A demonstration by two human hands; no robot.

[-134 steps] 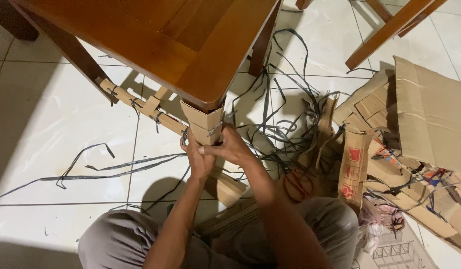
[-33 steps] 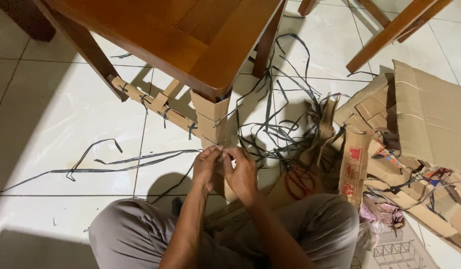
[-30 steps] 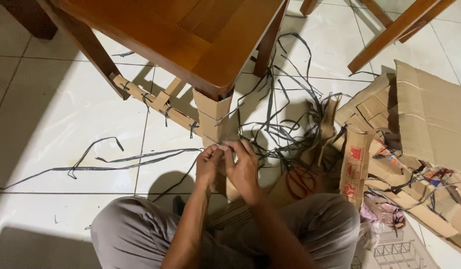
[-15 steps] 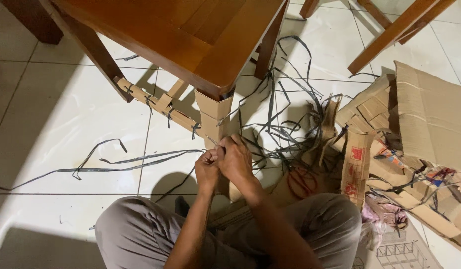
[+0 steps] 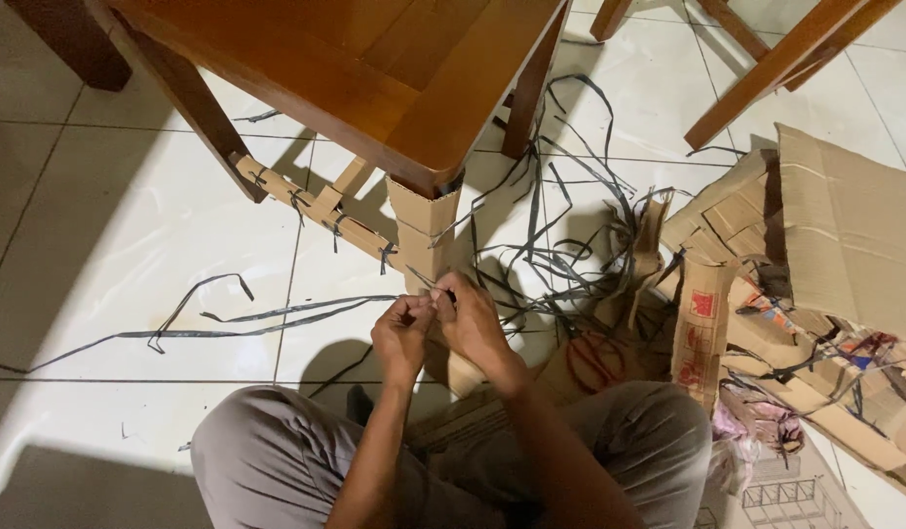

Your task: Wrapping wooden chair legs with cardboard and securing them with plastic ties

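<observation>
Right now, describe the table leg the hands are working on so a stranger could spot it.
Start at the wooden table. Its nearest corner leg, just above both hands, is the only one sleeved in tan cardboard with dark straps.

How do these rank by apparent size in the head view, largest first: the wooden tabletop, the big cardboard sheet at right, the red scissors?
1. wooden tabletop, cut off by the frame
2. cardboard sheet
3. red scissors, clearly smallest

Bare forearms, no sleeves in view; bare hands [image 5: 438, 323]; grey-brown trousers [image 5: 267, 460] over both knees
</observation>
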